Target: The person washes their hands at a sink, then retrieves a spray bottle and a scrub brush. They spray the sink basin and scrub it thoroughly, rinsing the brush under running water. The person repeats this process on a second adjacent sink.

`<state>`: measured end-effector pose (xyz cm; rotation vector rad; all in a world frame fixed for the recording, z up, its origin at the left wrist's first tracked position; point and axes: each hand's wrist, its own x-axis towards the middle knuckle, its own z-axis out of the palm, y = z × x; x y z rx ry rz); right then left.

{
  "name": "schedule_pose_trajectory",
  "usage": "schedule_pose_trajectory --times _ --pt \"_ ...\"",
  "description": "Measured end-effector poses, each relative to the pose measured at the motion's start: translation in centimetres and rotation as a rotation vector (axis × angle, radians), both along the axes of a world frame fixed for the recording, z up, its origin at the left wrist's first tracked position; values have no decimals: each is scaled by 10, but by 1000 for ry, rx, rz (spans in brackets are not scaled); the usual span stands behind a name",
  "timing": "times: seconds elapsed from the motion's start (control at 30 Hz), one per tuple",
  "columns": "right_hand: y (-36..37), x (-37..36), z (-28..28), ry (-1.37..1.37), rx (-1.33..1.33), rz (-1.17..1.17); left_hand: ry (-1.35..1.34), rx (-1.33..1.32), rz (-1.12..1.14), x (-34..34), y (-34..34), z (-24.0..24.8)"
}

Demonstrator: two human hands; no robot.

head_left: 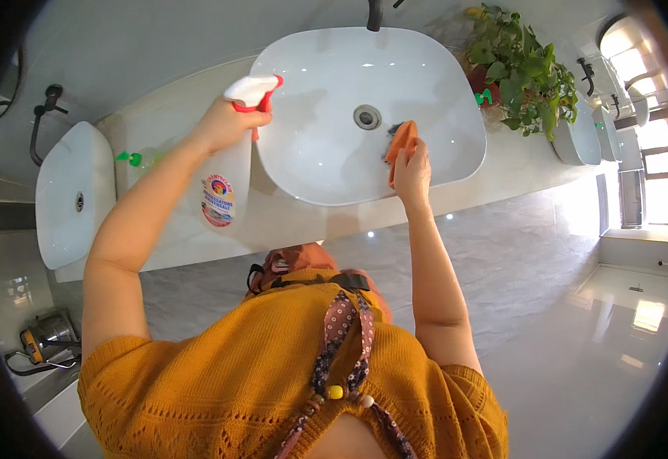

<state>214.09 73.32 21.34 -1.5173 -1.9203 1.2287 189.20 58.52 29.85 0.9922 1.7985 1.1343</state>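
Observation:
My left hand [230, 126] is wrapped round the neck of a white spray bottle [227, 177] with a red and white trigger head. The bottle is upright beside the left rim of a white oval sink [295, 164], its nozzle turned toward the basin. Inside the sink, right of the round metal drain [367, 117], my right hand [412, 172] grips an orange cloth [403, 140]. A dark patch shows along the cloth's left side; I cannot tell whether it is part of the cloth or its shadow.
A black tap [375, 15] stands behind the sink. Leafy green plants [521, 73] and a green pump top [484, 97] are at its right. A second sink [74, 199] and another green pump top [129, 158] lie left. The pale counter's front edge [311, 229] runs before my body.

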Motion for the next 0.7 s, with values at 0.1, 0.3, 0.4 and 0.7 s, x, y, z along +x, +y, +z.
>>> schedule_pose_trajectory --times 0.1,0.3,0.4,0.7 --pt "3 5 -10 99 57 108 2 40 3 -11 13 1" --pt "15 15 -7 149 -119 283 62 12 58 19 39 17" --pt "24 22 -11 196 -209 393 105 -57 62 40 49 12" --pt "138 90 3 239 295 655 499 -463 195 134 34 0"
